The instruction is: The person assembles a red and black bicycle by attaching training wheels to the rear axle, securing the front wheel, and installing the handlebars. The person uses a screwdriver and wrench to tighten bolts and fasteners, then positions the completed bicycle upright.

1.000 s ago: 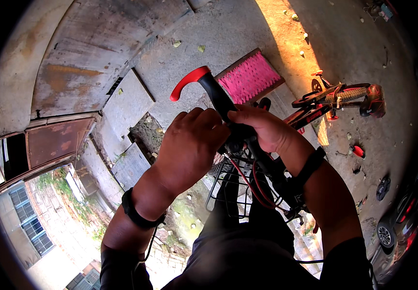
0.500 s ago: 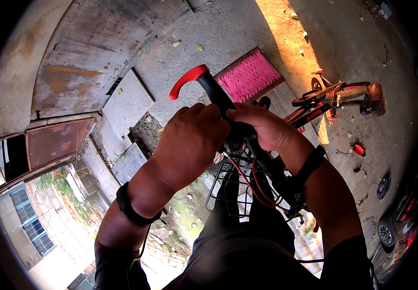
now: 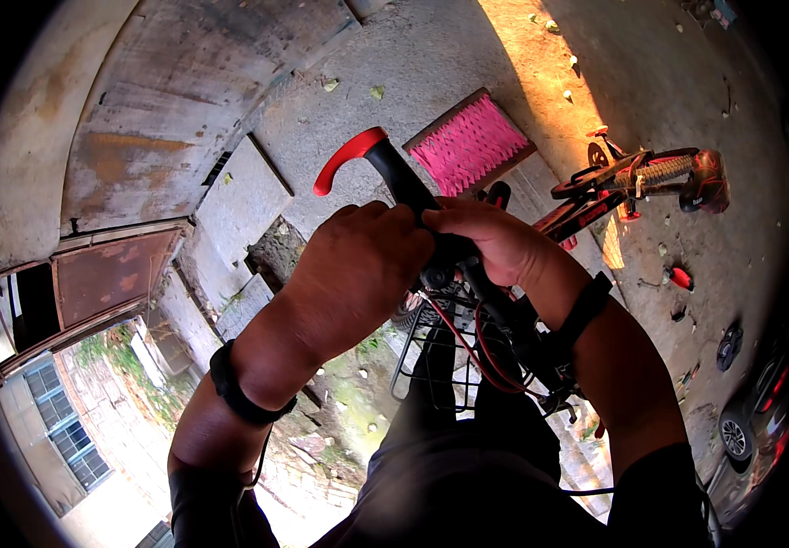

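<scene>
Handlebar (image 3: pixel 393 173) juts beyond both hands (grip closed).

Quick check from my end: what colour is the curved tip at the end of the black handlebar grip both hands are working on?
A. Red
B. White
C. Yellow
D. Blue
A: the curved tip past the black handlebar grip is bright red, sticking out beyond the left hand and right hand, which meet on the bar.

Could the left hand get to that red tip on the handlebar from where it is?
Probably yes: the left hand grips the black handlebar grip just below the red tip, with nothing between them.
</scene>
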The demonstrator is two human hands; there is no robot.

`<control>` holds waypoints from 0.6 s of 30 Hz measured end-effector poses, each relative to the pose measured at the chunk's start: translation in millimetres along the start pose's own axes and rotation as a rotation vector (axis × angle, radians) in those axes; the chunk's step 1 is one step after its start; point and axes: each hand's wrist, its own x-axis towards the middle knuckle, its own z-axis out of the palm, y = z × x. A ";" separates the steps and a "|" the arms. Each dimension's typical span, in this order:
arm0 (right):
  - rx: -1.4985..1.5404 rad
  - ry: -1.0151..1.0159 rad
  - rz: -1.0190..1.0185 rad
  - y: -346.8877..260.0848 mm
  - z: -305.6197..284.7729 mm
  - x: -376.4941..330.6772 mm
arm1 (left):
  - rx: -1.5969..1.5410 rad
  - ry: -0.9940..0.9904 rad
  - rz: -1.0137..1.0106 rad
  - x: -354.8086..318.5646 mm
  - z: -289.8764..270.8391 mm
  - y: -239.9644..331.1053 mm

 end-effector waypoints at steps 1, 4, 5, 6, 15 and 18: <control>-0.001 -0.005 0.002 -0.8 -0.1 -0.7 | 0.011 -0.005 0.005 0.4 -0.2 0.3; -0.009 0.025 0.003 0.2 0.1 0.1 | 0.038 -0.018 0.020 1.0 -1.0 1.7; -0.014 0.043 0.003 0.8 0.0 0.7 | 0.043 -0.019 0.023 1.9 -1.8 2.6; -0.008 0.046 0.001 1.6 -1.0 1.1 | 0.049 -0.020 0.027 2.5 -2.1 3.1; -0.062 0.064 0.000 4.3 -1.4 3.8 | -0.002 0.074 -0.045 -5.6 2.0 1.1; -0.197 0.149 -0.018 1.3 3.2 0.1 | -0.091 0.182 -0.121 -22.3 3.2 -1.3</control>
